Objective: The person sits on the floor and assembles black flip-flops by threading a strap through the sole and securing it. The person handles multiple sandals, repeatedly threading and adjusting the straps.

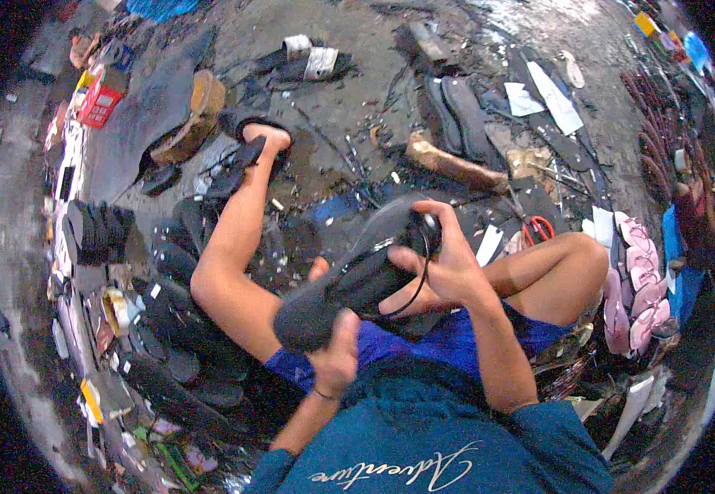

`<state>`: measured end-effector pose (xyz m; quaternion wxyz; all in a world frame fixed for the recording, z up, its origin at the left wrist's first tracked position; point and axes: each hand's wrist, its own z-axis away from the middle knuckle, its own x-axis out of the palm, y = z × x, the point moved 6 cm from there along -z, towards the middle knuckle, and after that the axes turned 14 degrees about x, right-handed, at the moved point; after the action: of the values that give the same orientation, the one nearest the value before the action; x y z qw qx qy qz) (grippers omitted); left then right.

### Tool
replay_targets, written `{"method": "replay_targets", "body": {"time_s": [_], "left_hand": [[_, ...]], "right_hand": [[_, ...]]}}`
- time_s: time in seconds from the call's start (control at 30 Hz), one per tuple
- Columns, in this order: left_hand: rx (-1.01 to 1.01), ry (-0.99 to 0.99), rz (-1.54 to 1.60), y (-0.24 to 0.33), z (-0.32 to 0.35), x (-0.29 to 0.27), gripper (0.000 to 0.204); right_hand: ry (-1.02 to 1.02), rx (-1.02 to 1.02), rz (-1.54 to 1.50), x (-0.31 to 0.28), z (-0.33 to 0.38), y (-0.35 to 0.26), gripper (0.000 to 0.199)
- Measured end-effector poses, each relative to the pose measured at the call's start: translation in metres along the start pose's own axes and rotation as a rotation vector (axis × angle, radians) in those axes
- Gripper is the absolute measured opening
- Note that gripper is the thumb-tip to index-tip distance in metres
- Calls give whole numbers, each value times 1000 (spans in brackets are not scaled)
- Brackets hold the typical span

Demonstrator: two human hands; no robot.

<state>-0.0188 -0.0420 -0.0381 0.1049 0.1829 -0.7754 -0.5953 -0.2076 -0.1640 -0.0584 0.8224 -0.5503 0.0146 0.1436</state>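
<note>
Over my lap I hold a black sandal [316,309], tilted with one end up toward the right. My left hand [337,358] grips its lower left end, thumb on the near side and a fingertip showing past the far edge. My right hand [454,262] is closed round the upper right part, beside a thin black strap that loops out. Whether a second sole lies against the first, I cannot tell. Scissors with orange-red handles [536,230] lie on the ground beyond my right knee.
Pink sandals [644,284] are stacked at the right. Black soles [180,362] pile up at the left. Ahead lie a wooden block [456,163], a pair of dark soles [460,115], white sheet pieces [553,97] and a log [189,119]. A red box [102,99] stands far left.
</note>
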Motion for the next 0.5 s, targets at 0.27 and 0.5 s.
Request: {"method": "replay_targets", "body": {"time_s": [0.27,0.5], "left_hand": [[-665,-394,297,-42,55,-15,29],[-695,-246,735,-35,47,1,29]], "right_hand": [[-190,-362,181,-1,-28,-61,21],[-356,-353,210,19,-38,-39,28]]}}
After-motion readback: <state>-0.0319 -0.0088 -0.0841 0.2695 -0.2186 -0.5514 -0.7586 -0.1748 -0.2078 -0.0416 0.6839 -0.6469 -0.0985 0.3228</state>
